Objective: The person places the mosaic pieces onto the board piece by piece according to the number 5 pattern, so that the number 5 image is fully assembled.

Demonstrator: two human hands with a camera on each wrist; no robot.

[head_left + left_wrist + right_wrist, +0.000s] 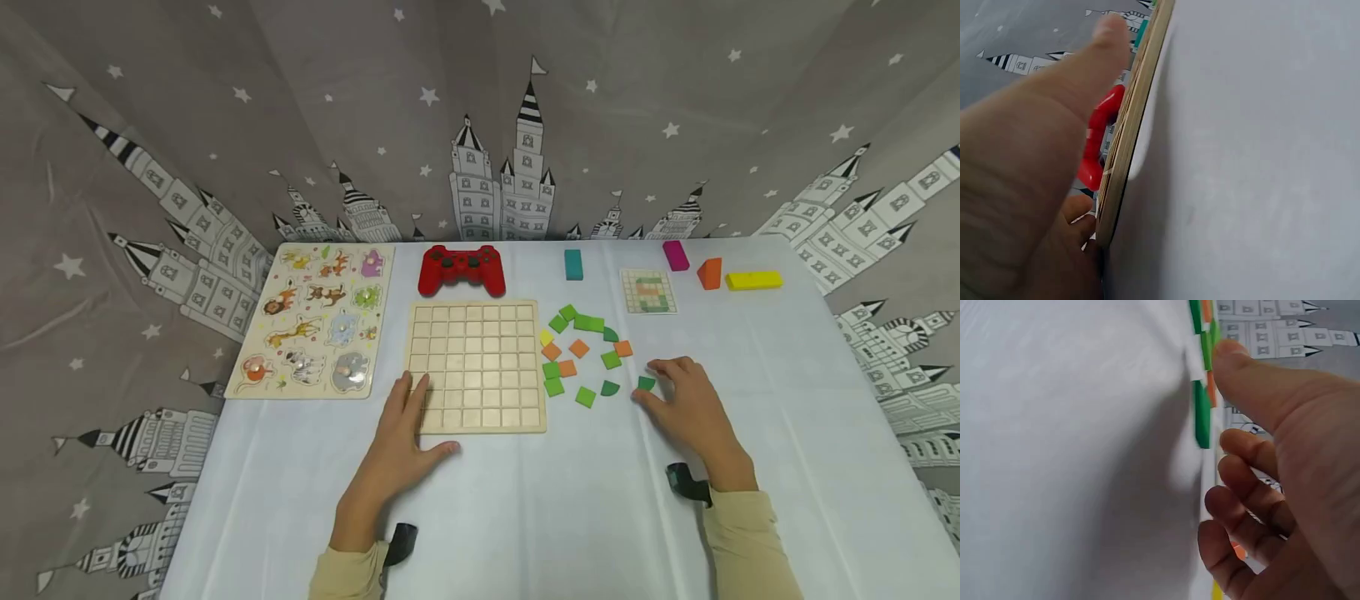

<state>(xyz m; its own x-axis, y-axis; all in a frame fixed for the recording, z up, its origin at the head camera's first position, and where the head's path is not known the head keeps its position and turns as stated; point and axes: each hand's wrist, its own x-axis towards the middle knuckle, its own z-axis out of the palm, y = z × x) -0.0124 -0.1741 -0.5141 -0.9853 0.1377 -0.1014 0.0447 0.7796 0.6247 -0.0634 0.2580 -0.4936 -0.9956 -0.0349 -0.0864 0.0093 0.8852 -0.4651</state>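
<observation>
My left hand rests at the left edge of a square wooden grid board, fingers fairly straight over its rim and thumb spread out in front. In the left wrist view the board's side edge runs alongside the thumb. A dark green quarter-round tile lies on the table between the thumb and forefinger of my right hand, which are parted around it. The right wrist view has that green tile near the thumb tip, with the other fingers loosely bent.
Several green and orange tiles are scattered right of the board. Behind them lie a pattern card and coloured blocks, among them a yellow one. A red game controller sits behind the board; an animal puzzle lies left.
</observation>
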